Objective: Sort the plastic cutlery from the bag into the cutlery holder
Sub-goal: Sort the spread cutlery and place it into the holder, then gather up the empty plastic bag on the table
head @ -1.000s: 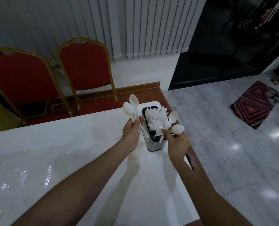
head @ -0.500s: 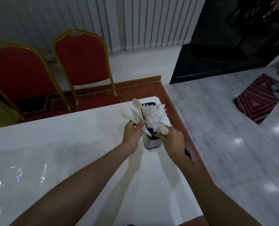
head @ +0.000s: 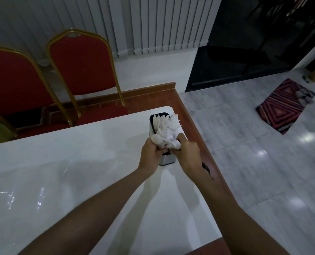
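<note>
The holder [head: 166,160] stands on the far right corner of the table [head: 79,162], packed with white cutlery [head: 168,126] that sticks up and fans out to the right. Both hands meet at its near end. The left hand [head: 150,155] curls its fingers round a spoon [head: 156,139] whose bowl points up. The right hand [head: 189,155] seems to pinch a second spoon [head: 177,144], though glare blurs the grip. Two red chairs [head: 83,61] stand beyond the table on the left, and a striped rug [head: 285,105] lies on the floor far right.

White cutlery [head: 165,128], black-rimmed silver holder [head: 166,160], white table [head: 79,172], red gold-framed chairs [head: 83,65], red striped rug [head: 283,107]
</note>
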The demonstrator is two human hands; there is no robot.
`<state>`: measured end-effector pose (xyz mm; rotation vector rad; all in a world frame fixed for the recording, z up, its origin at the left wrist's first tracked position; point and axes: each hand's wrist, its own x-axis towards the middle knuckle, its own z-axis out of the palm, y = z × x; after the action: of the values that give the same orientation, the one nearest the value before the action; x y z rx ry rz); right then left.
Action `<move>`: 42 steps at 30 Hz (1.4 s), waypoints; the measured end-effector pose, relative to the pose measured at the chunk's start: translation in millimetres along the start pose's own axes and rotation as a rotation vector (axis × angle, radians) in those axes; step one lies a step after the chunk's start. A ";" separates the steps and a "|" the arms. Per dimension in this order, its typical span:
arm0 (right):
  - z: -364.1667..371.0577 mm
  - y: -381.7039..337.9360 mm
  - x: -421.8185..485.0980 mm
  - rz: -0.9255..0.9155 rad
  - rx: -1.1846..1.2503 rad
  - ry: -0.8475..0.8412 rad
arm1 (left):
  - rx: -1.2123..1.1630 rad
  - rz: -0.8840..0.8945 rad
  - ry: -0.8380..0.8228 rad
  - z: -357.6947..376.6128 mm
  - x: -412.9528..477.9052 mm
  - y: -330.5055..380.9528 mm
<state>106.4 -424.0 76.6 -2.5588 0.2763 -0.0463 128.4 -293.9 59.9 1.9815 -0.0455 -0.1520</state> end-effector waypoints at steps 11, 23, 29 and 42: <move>-1.8 -1.8 -19.1 0.054 0.128 -0.009 | 0.225 0.124 -0.097 -6.5 -6.4 -17.0; 2.1 6.6 -33.9 -0.023 0.124 0.126 | 0.239 0.166 -0.050 -22.9 -17.4 -17.6; -6.5 -19.8 -43.2 -0.317 0.049 0.289 | 0.379 0.154 0.034 -52.5 -28.6 -38.2; 137.4 -145.8 -65.2 -0.926 -0.122 -0.407 | 0.387 -0.205 0.456 -215.0 -136.1 -152.9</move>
<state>82.3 -217.8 40.9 -2.5099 -1.0797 0.1468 15.2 -22.8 17.2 2.3603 0.4542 0.1934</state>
